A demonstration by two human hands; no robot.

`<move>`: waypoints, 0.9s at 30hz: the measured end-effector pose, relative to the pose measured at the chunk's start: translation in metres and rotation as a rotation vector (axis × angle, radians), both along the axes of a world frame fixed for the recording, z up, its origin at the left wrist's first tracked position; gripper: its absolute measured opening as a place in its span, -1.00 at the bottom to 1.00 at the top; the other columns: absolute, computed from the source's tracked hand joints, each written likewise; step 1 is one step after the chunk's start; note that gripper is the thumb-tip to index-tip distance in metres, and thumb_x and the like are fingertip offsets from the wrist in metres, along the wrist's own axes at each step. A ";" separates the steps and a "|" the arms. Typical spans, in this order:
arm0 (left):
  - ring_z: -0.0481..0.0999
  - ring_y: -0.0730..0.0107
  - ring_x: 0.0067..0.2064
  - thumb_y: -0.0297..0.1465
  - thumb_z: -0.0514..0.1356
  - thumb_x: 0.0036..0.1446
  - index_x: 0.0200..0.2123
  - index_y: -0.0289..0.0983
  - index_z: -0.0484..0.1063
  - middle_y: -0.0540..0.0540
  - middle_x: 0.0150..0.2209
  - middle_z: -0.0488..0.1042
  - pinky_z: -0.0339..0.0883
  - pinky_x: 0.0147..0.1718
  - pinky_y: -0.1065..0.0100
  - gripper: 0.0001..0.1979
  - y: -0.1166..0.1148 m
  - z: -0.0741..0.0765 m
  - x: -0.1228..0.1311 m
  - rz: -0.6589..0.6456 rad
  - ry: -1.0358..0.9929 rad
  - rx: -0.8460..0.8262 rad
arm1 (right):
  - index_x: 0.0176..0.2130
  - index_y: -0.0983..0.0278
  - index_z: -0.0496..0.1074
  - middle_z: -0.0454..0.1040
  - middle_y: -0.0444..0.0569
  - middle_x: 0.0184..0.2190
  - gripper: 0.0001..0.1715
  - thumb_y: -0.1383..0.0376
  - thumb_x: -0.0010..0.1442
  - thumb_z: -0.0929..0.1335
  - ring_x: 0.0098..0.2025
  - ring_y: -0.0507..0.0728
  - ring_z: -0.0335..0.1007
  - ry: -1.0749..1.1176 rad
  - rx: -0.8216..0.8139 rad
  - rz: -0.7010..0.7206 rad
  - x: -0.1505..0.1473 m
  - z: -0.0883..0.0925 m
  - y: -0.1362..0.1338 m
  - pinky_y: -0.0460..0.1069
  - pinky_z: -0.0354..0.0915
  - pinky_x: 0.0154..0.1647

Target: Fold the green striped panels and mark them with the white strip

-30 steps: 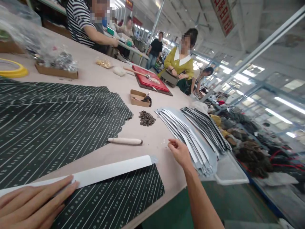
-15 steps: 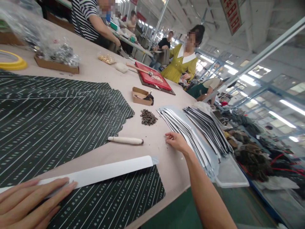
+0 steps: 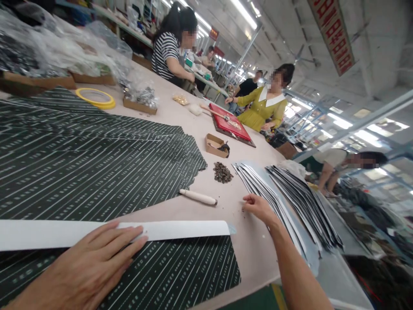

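Factory counter (image 3: 254, 258); my left hand (image 3: 87, 262) flat, fingers spread on white strip (image 3: 183, 230) over printed sheet (image 3: 180, 267); right hand (image 3: 258, 209) empty, fingers curled near stacked strips (image 3: 300, 211).

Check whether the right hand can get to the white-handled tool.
Probably yes. The right hand sits close to the white-handled tool, with only bare table between them, and nothing appears to block the way.

Near left, matt dark printed sheets (image 3: 97, 172) lie under a smooth white paper strip (image 3: 180, 230); centre, a smooth pale wooden handle (image 3: 197, 197); far, a glossy red board (image 3: 239, 132).
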State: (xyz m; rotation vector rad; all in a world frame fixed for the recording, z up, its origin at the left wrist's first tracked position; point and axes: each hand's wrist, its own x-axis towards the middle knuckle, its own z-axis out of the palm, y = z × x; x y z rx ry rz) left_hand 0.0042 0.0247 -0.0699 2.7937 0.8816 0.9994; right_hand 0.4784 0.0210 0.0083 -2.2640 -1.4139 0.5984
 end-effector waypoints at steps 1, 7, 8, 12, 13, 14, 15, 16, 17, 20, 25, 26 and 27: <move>0.49 0.36 0.10 -0.53 -0.01 0.34 0.12 -0.06 0.44 0.10 0.08 0.55 -0.01 0.36 0.24 -0.58 -0.001 0.005 -0.001 -0.018 0.010 -0.016 | -0.30 0.27 0.48 0.49 -0.13 -0.54 -0.75 0.26 -0.08 0.40 -0.48 0.10 0.43 0.018 0.031 -0.002 -0.011 0.004 -0.002 -0.01 0.35 -0.40; 0.45 0.26 0.07 -0.52 0.01 0.36 0.08 -0.21 0.41 -0.06 0.05 0.50 0.15 0.25 0.11 -0.68 -0.005 0.028 -0.001 -0.043 0.135 -0.111 | -0.26 0.26 0.50 0.53 -0.08 -0.43 -0.67 0.12 0.02 0.50 -0.42 0.08 0.45 0.355 0.163 0.265 -0.134 0.019 -0.001 -0.02 0.39 -0.37; 0.45 0.24 0.06 -0.51 0.03 0.35 0.09 -0.22 0.40 -0.08 0.05 0.49 0.18 0.23 0.09 -0.69 -0.005 0.029 -0.001 -0.038 0.150 -0.131 | -0.27 0.26 0.50 0.53 -0.09 -0.44 -0.72 0.15 0.04 0.49 -0.43 0.07 0.44 0.409 0.151 0.340 -0.159 0.018 0.000 -0.03 0.38 -0.39; 0.45 0.22 0.01 -0.49 0.07 0.34 0.10 -0.23 0.38 -0.10 -0.03 0.48 0.26 0.20 0.04 -0.70 -0.006 0.028 -0.001 -0.042 0.199 -0.171 | -0.29 0.25 0.50 0.54 -0.13 -0.44 -0.86 0.26 0.09 0.43 -0.44 0.03 0.44 0.480 0.125 0.542 -0.235 -0.004 0.008 -0.06 0.38 -0.41; 0.45 0.22 0.00 -0.48 0.08 0.34 0.10 -0.24 0.38 -0.09 -0.06 0.48 0.27 0.20 0.04 -0.71 -0.006 0.027 -0.002 -0.048 0.205 -0.169 | -0.30 0.25 0.50 0.55 -0.13 -0.44 -0.87 0.27 0.09 0.42 -0.44 0.02 0.44 0.479 0.127 0.565 -0.245 -0.010 0.010 -0.06 0.38 -0.40; 0.45 0.22 -0.02 -0.47 0.08 0.34 0.09 -0.25 0.38 -0.09 -0.08 0.48 0.27 0.19 0.03 -0.71 -0.006 0.027 -0.002 -0.054 0.212 -0.167 | -0.30 0.25 0.50 0.55 -0.14 -0.44 -0.88 0.28 0.09 0.42 -0.44 0.02 0.45 0.478 0.126 0.581 -0.253 -0.016 0.012 -0.06 0.38 -0.39; 0.45 0.21 -0.02 -0.46 0.08 0.34 0.09 -0.26 0.38 -0.09 -0.10 0.47 0.27 0.19 0.02 -0.72 -0.006 0.026 -0.002 -0.062 0.218 -0.163 | -0.30 0.25 0.50 0.55 -0.14 -0.44 -0.88 0.28 0.09 0.41 -0.43 0.03 0.45 0.477 0.120 0.591 -0.258 -0.021 0.014 -0.06 0.38 -0.38; 0.45 0.20 -0.02 -0.46 0.07 0.34 0.08 -0.28 0.38 -0.09 -0.10 0.47 0.27 0.20 0.00 -0.72 -0.006 0.026 -0.003 -0.067 0.227 -0.161 | -0.30 0.25 0.50 0.54 -0.14 -0.45 -0.88 0.29 0.09 0.40 -0.43 0.03 0.45 0.478 0.107 0.599 -0.261 -0.024 0.015 -0.06 0.38 -0.38; 0.44 0.19 -0.01 -0.45 0.07 0.34 0.08 -0.29 0.38 -0.10 -0.09 0.47 0.26 0.20 -0.01 -0.72 -0.006 0.026 -0.003 -0.069 0.234 -0.161 | -0.31 0.25 0.50 0.54 -0.14 -0.45 -0.89 0.29 0.09 0.39 -0.43 0.03 0.45 0.475 0.094 0.606 -0.262 -0.026 0.016 -0.06 0.38 -0.38; 0.43 0.18 0.02 -0.42 0.07 0.35 0.11 -0.31 0.36 -0.10 -0.06 0.46 0.24 0.22 -0.01 -0.70 -0.006 0.024 -0.003 -0.068 0.239 -0.161 | -0.33 0.25 0.50 0.54 -0.15 -0.46 -0.91 0.32 0.09 0.38 -0.43 0.03 0.44 0.433 0.050 0.618 -0.264 -0.025 0.017 -0.07 0.36 -0.38; 0.44 0.20 0.00 -0.42 0.04 0.37 0.10 -0.33 0.37 -0.10 -0.08 0.48 0.23 0.22 0.01 -0.71 -0.007 0.024 -0.003 -0.066 0.193 -0.143 | -0.34 0.25 0.51 0.56 -0.16 -0.45 -0.90 0.36 0.08 0.37 -0.43 0.03 0.45 0.349 -0.009 0.629 -0.268 -0.019 0.019 -0.08 0.35 -0.38; 0.45 0.20 -0.01 -0.43 0.04 0.37 0.09 -0.33 0.37 -0.10 -0.09 0.48 0.23 0.21 0.01 -0.71 -0.007 0.024 -0.003 -0.064 0.182 -0.139 | -0.35 0.25 0.51 0.56 -0.16 -0.46 -0.90 0.37 0.07 0.37 -0.43 0.03 0.46 0.320 -0.010 0.630 -0.269 -0.019 0.019 -0.08 0.35 -0.38; 0.45 0.20 -0.01 -0.43 0.04 0.37 0.09 -0.33 0.38 -0.10 -0.09 0.49 0.23 0.21 0.02 -0.72 -0.007 0.024 -0.003 -0.063 0.176 -0.136 | -0.35 0.24 0.52 0.57 -0.16 -0.46 -0.88 0.39 0.07 0.36 -0.43 0.03 0.46 0.286 -0.008 0.631 -0.270 -0.018 0.019 -0.08 0.34 -0.38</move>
